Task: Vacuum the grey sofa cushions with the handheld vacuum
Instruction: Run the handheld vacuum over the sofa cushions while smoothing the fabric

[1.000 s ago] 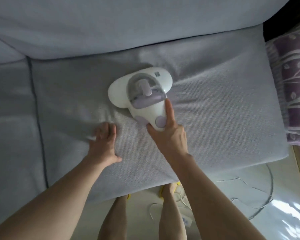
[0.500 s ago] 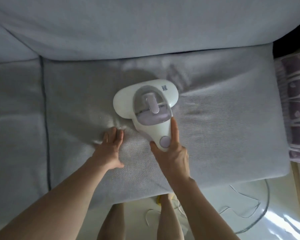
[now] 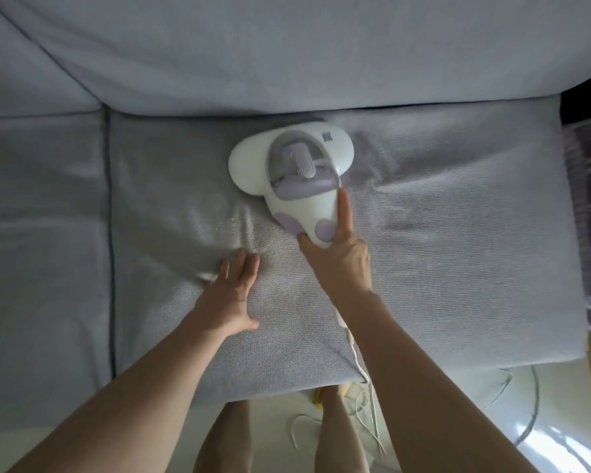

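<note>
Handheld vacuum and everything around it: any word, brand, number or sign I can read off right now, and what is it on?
No readable text anywhere in the head view.
Handheld vacuum, gripped by the right hand: one small dark square mark on the white head, like a code or logo, too blurred to read.
Left hand, flat on the seat cushion: no text near it.

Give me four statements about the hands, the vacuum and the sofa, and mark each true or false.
1. The right hand holds the handheld vacuum by its grip. True.
2. The left hand lifts the vacuum's head. False: it lies flat on the seat cushion, apart from the vacuum.
3. The vacuum rests on the seat cushion, near the back cushion. True.
4. The vacuum is cordless. False: a white cord trails from it.
</note>
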